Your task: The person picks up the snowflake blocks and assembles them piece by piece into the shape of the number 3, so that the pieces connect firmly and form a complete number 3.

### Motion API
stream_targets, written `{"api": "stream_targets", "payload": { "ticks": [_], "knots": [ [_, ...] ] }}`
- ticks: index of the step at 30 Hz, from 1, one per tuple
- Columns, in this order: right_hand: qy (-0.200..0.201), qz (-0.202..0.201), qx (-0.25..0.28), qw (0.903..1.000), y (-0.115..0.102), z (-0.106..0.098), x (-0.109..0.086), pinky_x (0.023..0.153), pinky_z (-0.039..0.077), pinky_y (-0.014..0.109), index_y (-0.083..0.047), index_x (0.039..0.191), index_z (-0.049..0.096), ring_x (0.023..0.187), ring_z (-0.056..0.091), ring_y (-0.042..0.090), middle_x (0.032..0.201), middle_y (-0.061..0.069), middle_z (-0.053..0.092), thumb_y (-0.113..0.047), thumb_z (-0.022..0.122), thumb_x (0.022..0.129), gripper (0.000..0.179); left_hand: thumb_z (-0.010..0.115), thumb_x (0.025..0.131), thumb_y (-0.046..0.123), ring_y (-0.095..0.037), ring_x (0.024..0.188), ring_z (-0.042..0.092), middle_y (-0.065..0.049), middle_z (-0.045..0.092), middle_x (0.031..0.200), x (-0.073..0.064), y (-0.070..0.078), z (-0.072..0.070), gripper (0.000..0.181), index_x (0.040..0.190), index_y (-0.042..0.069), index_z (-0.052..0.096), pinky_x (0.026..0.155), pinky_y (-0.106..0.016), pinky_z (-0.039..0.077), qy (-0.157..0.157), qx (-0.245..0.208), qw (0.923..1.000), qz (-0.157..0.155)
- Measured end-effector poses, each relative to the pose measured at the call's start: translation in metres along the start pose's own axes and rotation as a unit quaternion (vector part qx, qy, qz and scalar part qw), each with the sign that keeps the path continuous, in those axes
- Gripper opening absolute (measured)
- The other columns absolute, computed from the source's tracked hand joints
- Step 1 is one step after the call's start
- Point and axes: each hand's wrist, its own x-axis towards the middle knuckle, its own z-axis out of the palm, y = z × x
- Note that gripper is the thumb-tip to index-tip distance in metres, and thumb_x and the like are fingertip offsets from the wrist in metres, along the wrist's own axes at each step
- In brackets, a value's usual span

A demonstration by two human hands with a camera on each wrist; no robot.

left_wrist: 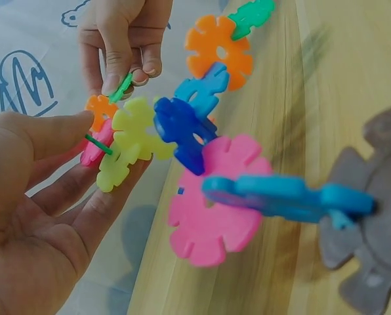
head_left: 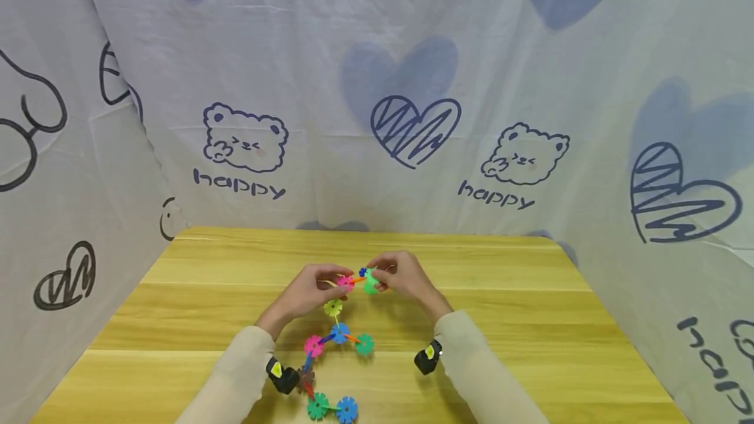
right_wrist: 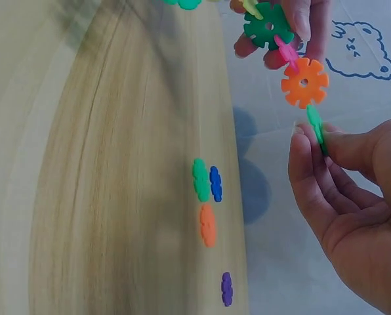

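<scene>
Inspector: Describe the station, largest items first.

Operator: A white cloth backdrop printed with blue hearts (head_left: 318,51) stands behind my light wood-grain worktop (head_left: 530,319). A chain of multicoloured, slotted plastic discs (head_left: 340,333) extends over the worktop toward my body; I hold its far end.

Inspector: State the condition of each hand.

Operator: My left hand (head_left: 309,290) steadies the chain, thumb and fingers pinching the bright pink, round plastic disc (head_left: 345,283). My right hand (head_left: 403,273) pinches the light-green, round plastic disc (right_wrist: 315,128) between thumb and fingers, at the notched orange plastic disc (right_wrist: 295,90) on the chain's end.

Inspector: Which step is in hand?

Operator: I judge it to be joining: light-green disc to orange disc. Their edges meet, but I cannot tell whether the slots are fully engaged. The next move appears to call for square alignment of the slots and a straight push, with the left hand bracing the pink disc. A skewed push could bend a slot or loosen a neighbouring joint.

Inspector: List containers and loose parts.

Operator: No container shows in any view. Loose plastic discs, one each in green (right_wrist: 201,180), orange (right_wrist: 208,225), purple (right_wrist: 227,289) and blue (right_wrist: 216,184), lie directly on the worktop.
</scene>
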Motion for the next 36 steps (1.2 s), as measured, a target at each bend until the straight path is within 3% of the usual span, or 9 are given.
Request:
{"api": "stream_targets", "payload": {
  "ticks": [7, 17, 28, 36],
  "knots": [
    [-0.007, -0.008, 0.011, 0.9999, 0.000, 0.002, 0.000, 0.076, 0.063, 0.055, 0.005, 0.111, 0.074, 0.068, 0.071, 0.016, 0.094, 0.022, 0.075, 0.002, 0.068, 0.096, 0.017, 0.065, 0.102, 0.013, -0.044, 0.100, 0.074, -0.030, 0.071, 0.120, 0.001, -0.001, 0.000, 0.044, 0.141, -0.006, 0.057, 0.073, -0.029, 0.060, -0.002, 0.007, 1.0000, -0.002],
    [0.001, -0.006, 0.017, 0.9998, 0.001, 0.002, -0.002, 0.076, 0.062, 0.057, 0.010, 0.113, 0.072, 0.069, 0.074, 0.022, 0.091, 0.025, 0.074, 0.003, 0.067, 0.096, 0.019, 0.067, 0.102, 0.017, -0.036, 0.107, 0.074, -0.027, 0.074, 0.116, 0.001, -0.007, 0.000, 0.048, 0.142, -0.005, 0.056, 0.089, -0.039, 0.062, 0.030, 0.020, 0.9991, -0.020],
    [0.041, -0.022, -0.025, 0.9986, 0.000, 0.007, 0.000, 0.067, 0.063, 0.053, 0.007, 0.104, 0.076, 0.061, 0.071, 0.017, 0.086, 0.023, 0.076, 0.004, 0.069, 0.094, 0.013, 0.073, 0.096, 0.006, -0.032, 0.097, 0.078, -0.026, 0.076, 0.110, 0.004, -0.004, 0.005, 0.044, 0.135, -0.011, 0.061, 0.078, -0.032, 0.064, 0.037, 0.014, 0.9990, -0.021],
    [0.048, -0.026, -0.043, 0.9976, -0.001, 0.010, 0.004, 0.063, 0.063, 0.048, 0.006, 0.099, 0.077, 0.057, 0.068, 0.013, 0.084, 0.020, 0.076, 0.005, 0.069, 0.094, 0.010, 0.071, 0.095, 0.000, -0.033, 0.098, 0.078, -0.030, 0.074, 0.112, 0.004, -0.004, 0.005, 0.042, 0.133, -0.015, 0.060, 0.080, -0.032, 0.064, 0.034, 0.010, 0.9992, -0.017]
  ]
}}
